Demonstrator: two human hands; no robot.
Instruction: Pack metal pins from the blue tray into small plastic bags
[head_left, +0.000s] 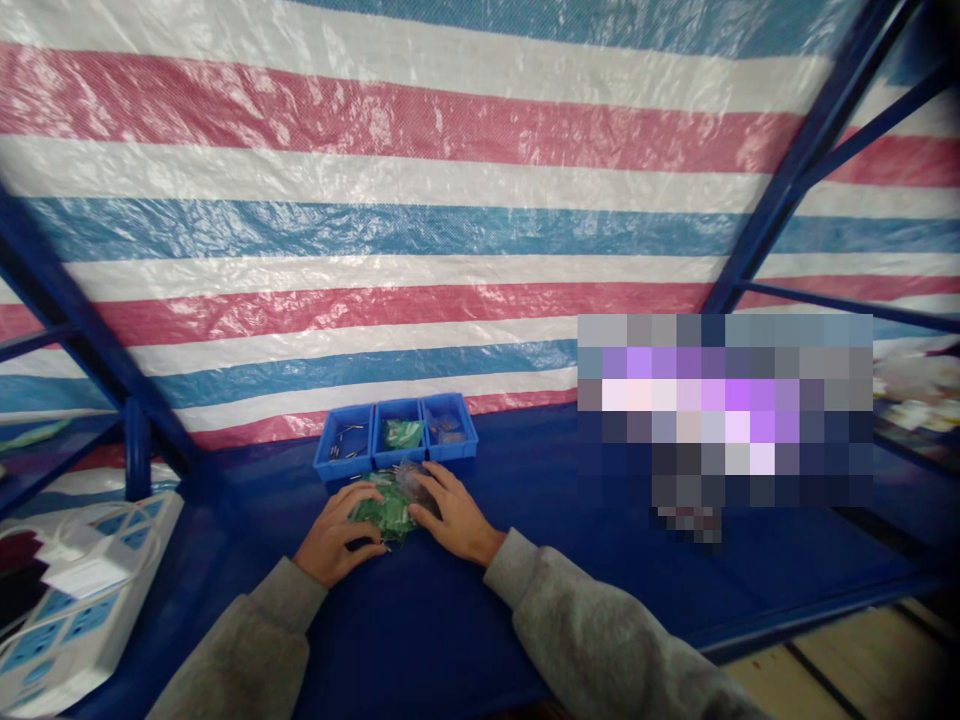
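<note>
A loose pile of small green packets [386,507] lies on the blue tabletop [420,640] in front of me. My left hand [340,533] curves around the pile's left side, thumb and fingers apart, touching its edge. On the other side, my right hand [456,517] rests with spread fingers against some clear-greyish packets [415,484] at the pile's right. Neither hand has a clear grip on anything. Just beyond are three joined blue bins: the left bin [343,467] holds thin metal pieces, the middle one green packets [403,434], the right one greyish packets [448,432].
A white power strip [142,570] with a plugged-in adapter and cables lies at the left. Blue metal frame posts [780,190] stand on both sides. A striped plastic sheet [420,230] hangs behind the table. A pixelated patch hides the right part of the table.
</note>
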